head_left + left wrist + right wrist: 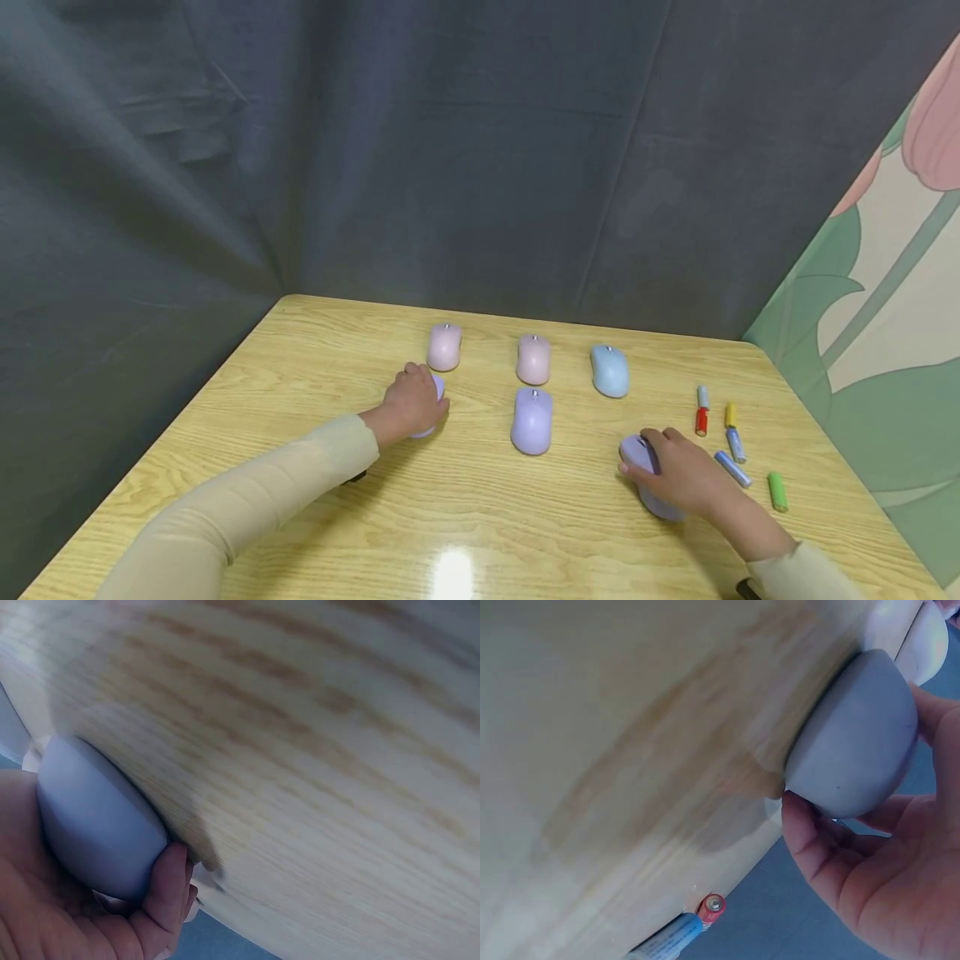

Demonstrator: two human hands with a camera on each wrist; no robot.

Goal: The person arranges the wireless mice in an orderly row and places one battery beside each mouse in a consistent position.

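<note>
My left hand (408, 402) grips a purple computer mouse (101, 817) on the wooden table, fingers and thumb around its sides. In the head view the hand hides most of that mouse. On the right, my right hand (678, 471) holds another purple mouse (859, 739) by its sides, and that mouse sits tilted to the table edge. Between the hands lies a third purple mouse (531, 422). Behind it stands a pink mouse (533, 360), with a second pink mouse (444, 347) just beyond my left hand and a light blue mouse (610, 372) farther right.
Several small batteries lie right of my right hand: a red one (702, 422), a yellow one (731, 415), a blue one (732, 469) and a green one (777, 492) among them. A dark curtain (480, 167) hangs behind the wooden table (450, 508); a flowered wall covering (892, 333) borders its right.
</note>
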